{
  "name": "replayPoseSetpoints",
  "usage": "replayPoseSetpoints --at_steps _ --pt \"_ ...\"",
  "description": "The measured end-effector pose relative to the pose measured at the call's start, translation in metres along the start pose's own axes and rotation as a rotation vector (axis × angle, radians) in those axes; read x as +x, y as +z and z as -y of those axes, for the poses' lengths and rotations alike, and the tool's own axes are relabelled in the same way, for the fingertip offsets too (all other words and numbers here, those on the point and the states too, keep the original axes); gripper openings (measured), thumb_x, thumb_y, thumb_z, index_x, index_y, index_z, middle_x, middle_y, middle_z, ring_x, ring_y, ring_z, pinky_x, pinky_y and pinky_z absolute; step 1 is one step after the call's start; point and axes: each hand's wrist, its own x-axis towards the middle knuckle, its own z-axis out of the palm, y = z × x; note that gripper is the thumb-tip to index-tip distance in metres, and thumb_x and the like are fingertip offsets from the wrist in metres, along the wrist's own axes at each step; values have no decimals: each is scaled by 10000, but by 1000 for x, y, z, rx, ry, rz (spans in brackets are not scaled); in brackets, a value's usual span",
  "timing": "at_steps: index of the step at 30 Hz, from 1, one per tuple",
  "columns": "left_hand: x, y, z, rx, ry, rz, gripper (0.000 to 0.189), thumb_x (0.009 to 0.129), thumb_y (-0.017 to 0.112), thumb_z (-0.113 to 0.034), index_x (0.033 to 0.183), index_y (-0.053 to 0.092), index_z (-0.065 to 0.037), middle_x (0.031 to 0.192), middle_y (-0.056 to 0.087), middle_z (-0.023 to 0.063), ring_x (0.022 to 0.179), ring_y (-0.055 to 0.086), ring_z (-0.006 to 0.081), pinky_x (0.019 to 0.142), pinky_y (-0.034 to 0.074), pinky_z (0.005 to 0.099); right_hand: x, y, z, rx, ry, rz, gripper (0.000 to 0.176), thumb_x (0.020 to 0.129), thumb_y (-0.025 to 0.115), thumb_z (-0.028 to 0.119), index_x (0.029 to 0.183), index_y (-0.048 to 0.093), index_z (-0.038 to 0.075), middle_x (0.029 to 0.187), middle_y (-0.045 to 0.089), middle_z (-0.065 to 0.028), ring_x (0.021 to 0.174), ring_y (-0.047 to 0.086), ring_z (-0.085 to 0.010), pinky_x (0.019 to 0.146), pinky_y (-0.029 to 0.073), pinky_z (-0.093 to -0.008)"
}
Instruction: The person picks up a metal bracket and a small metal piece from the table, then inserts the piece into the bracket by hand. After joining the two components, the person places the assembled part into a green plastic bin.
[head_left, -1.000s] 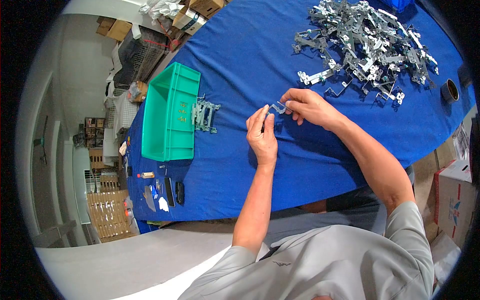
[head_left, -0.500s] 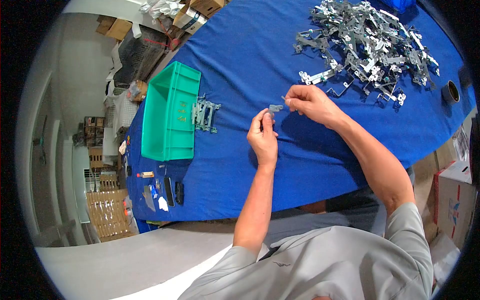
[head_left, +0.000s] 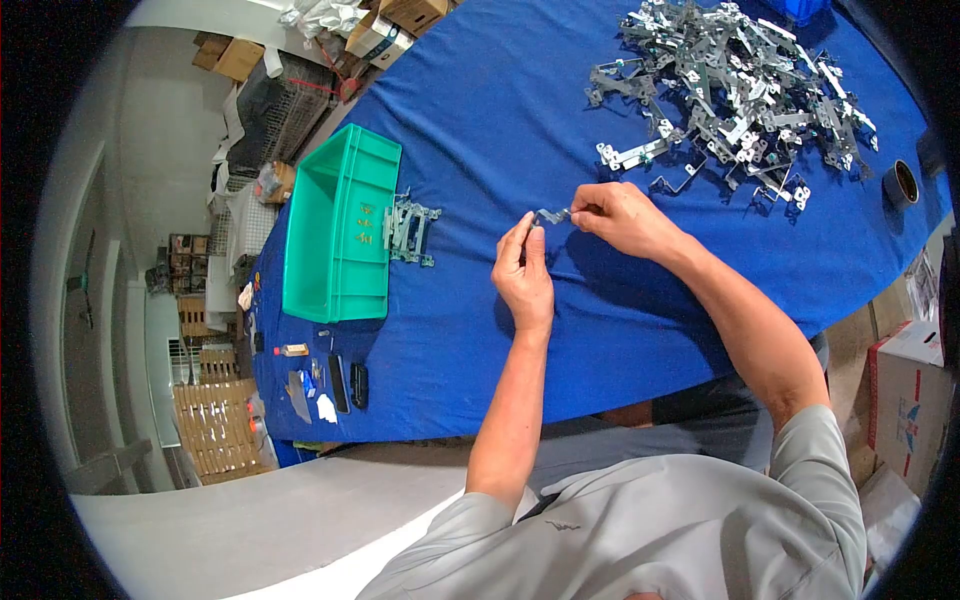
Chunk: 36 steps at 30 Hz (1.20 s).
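Note:
A small metal bracket (head_left: 551, 216) is held above the blue cloth between my hands. My left hand (head_left: 525, 280) pinches its left end between thumb and fingers. At the bracket's right end, the thumb and forefinger of my right hand (head_left: 625, 220) are closed together. Whatever lies inside that right-hand pinch is too small and covered to make out. A big heap of similar metal brackets (head_left: 740, 90) lies beyond my right hand. To the left, several brackets (head_left: 410, 230) are lined up against a green bin.
The green plastic bin (head_left: 345, 290) lies with its opening facing left. A dark round cup (head_left: 900, 185) stands at the right edge. Small tools and a bottle (head_left: 292, 350) lie at the near left. Part of a blue container (head_left: 798, 10) shows at the back.
My right fingertips have come down slightly to the bracket's right end. The bracket has tilted, showing a narrower side. My left hand has stayed nearly in place.

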Motion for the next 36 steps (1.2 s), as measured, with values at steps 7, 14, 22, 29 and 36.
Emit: replayPoseSetpoints --at_steps 7,14,22,29,36 --pt "1 1 0 103 211 2 230 939 719 -98 1155 738 -23 1121 723 125 1045 659 233 929 513 346 0 1 5 340 205 40 194 946 620 164 1032 681 1 803 671 -86 674 638 -154 596 536 -306" --pt "2 1 -6 138 279 51 223 927 727 -101 1138 744 -31 1105 733 128 1032 666 263 921 515 366 1 -5 7 357 271 154 188 995 609 204 1011 648 22 788 590 -2 687 554 -78 569 473 -246" --pt "-1 2 -2 58 66 87 219 997 655 -140 1154 727 -5 1025 745 107 873 687 169 752 554 309 6 4 -5 305 91 -121 200 1008 599 216 967 626 22 780 591 4 677 519 -69 591 433 -264" --pt "-1 3 2 -182 -165 7 269 1053 581 -204 1187 679 8 977 734 92 727 661 88 504 500 203 1 -1 6 289 82 106 202 992 619 201 921 625 12 750 603 6 665 524 -74 587 434 -276" --pt "-2 4 -5 -176 -167 15 248 1050 586 -186 1164 701 2 967 736 80 755 680 99 516 500 218 -1 2 3 137 26 58 194 964 633 174 932 634 -17 723 636 -57 659 585 -129 597 462 -341"
